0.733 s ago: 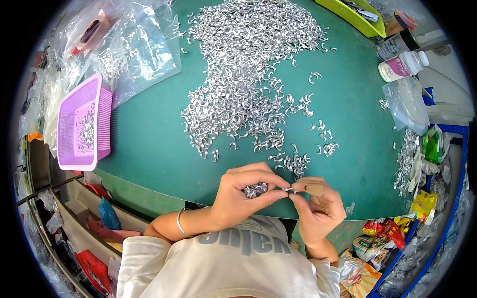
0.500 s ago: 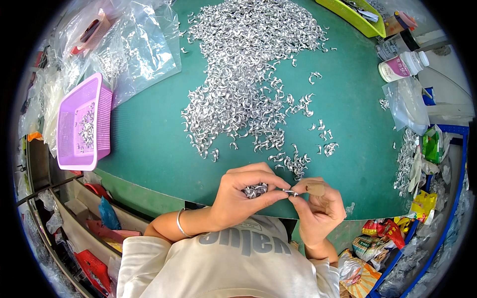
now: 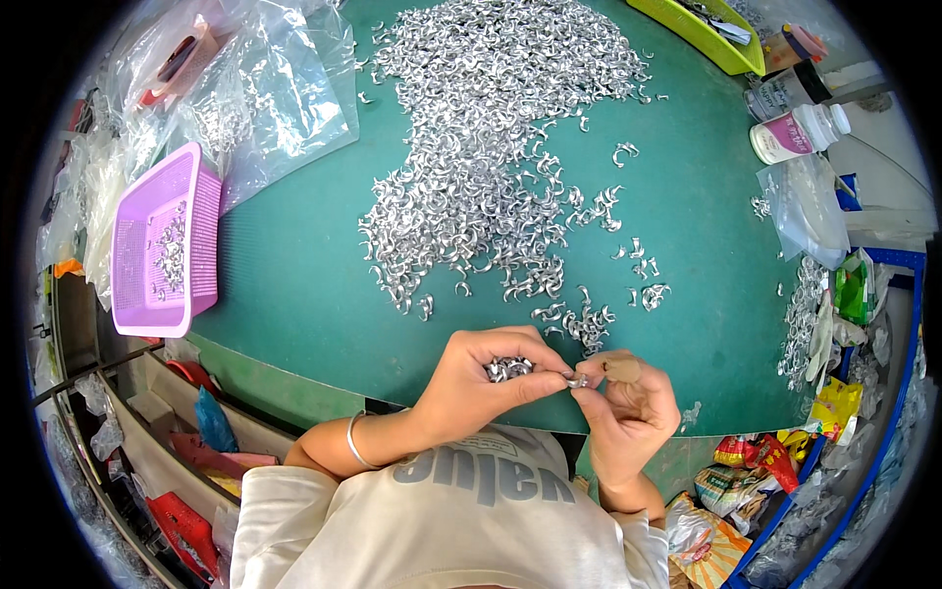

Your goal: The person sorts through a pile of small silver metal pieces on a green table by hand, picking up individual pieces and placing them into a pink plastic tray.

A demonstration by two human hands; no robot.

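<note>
Silver metal clips [image 3: 491, 187]; teal-green table mat [image 3: 294, 265]; pink-purple basket [image 3: 162, 240]; lime-green tray [image 3: 702, 34]; white bottle [image 3: 797, 133].

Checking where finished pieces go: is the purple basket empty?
No, the purple basket at the table's left edge has a small scatter of silver metal pieces lying inside it.

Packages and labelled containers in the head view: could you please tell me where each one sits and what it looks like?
White bottle: far right, lying on its side, pink-purple label.
Grey labelled jar: just beyond it.
Clear plastic bags: far left, crumpled.
Clear pouch: right edge, flat.
Colourful wrappers: lower right, red, yellow, green.
</note>
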